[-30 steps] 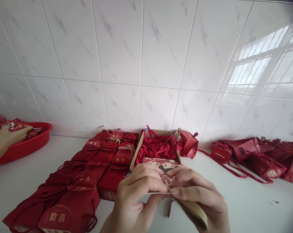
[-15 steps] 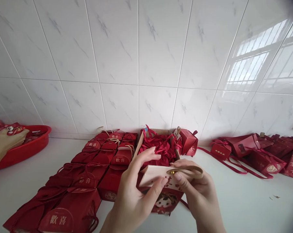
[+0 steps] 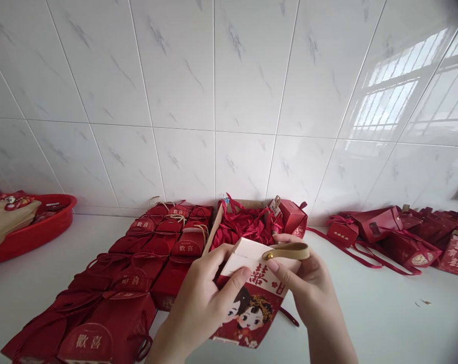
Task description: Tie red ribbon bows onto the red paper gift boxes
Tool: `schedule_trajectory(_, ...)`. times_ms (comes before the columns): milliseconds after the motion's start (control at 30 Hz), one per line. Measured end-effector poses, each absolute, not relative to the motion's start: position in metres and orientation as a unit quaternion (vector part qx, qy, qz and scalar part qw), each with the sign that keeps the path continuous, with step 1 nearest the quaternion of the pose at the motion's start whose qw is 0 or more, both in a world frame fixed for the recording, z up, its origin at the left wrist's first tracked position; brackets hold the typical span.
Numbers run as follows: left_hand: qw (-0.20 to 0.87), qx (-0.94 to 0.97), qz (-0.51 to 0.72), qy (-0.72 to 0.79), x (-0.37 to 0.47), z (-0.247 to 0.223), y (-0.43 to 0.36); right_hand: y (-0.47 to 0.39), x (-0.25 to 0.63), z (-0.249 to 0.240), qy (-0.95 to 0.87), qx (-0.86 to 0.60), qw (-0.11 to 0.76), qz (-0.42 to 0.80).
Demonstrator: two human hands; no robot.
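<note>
Between my hands is a red and white gift box point(image 3: 261, 298), tilted so its front shows two cartoon figures and red lettering. A tan strap handle point(image 3: 289, 251) with a gold stud loops at its top. My left hand point(image 3: 209, 293) grips the box's left side, thumb across the front. My right hand point(image 3: 300, 275) holds the upper right corner, its thumb just under the stud and its fingers behind the strap. The hidden fingers of both hands lie behind the box. A dark red ribbon end point(image 3: 289, 317) shows at its lower right.
Rows of closed red boxes point(image 3: 133, 275) stand to the left. Behind my hands, a cardboard carton point(image 3: 212, 230) holds red ribbons point(image 3: 247, 222). More red boxes point(image 3: 391, 227) lie at right. Another person's hand point(image 3: 12, 220) reaches into a red basin point(image 3: 42, 235) at far left.
The box has been tipped so more of its front faces me. My left fingers, raised over the top before, have closed around its left side.
</note>
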State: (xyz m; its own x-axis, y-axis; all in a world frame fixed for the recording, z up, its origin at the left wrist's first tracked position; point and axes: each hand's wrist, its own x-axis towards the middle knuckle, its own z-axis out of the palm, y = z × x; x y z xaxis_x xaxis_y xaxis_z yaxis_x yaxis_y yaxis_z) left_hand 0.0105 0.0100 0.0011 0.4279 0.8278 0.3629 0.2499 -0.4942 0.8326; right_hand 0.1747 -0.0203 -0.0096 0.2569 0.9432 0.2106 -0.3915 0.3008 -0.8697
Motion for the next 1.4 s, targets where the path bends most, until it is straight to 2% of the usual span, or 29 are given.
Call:
schedule_trajectory(100,0.32,0.785,0.388,0.361,0.007,0.0,0.013,-0.02,0.185,-0.009,-0.412,-0.386,0.673,0.478)
schedule_trajectory(267,0.21,0.851,0.328,0.351,-0.011,-0.001,0.018,-0.019,0.198,-0.015,-0.565,-0.43,0.522,0.473)
schedule_trajectory(333,0.185,0.864,0.31,0.351,-0.017,-0.001,0.019,-0.019,0.197,-0.017,-0.585,-0.431,0.5,0.471)
schedule_trajectory(467,0.169,0.868,0.305,0.355,-0.019,0.001,0.016,-0.02,0.192,-0.018,-0.596,-0.429,0.509,0.45)
schedule_trajectory(667,0.191,0.867,0.311,0.338,-0.014,0.007,0.012,-0.027,0.192,-0.015,-0.657,-0.447,0.516,0.321)
schedule_trajectory(767,0.249,0.839,0.347,0.337,-0.012,0.009,0.009,-0.03,0.188,-0.015,-0.605,-0.42,0.563,0.375)
schedule_trajectory(867,0.332,0.764,0.438,0.34,-0.007,0.012,0.005,-0.031,0.183,-0.014,-0.537,-0.37,0.611,0.448)
schedule_trajectory(967,0.358,0.684,0.531,0.349,-0.001,0.013,0.001,-0.032,0.18,-0.012,-0.566,-0.347,0.56,0.495)
schedule_trajectory(1033,0.369,0.664,0.544,0.355,0.001,0.014,0.001,-0.031,0.18,-0.011,-0.587,-0.353,0.523,0.507)
schedule_trajectory(1100,0.383,0.671,0.531,0.348,0.0,0.013,0.004,-0.032,0.181,-0.011,-0.583,-0.366,0.522,0.503)
schedule_trajectory(1233,0.328,0.708,0.513,0.358,-0.012,0.007,0.015,-0.034,0.194,-0.009,-0.528,-0.402,0.586,0.464)
schedule_trajectory(1400,0.261,0.704,0.514,0.414,-0.022,0.003,0.022,-0.032,0.25,-0.016,-0.364,-0.47,0.724,0.35)
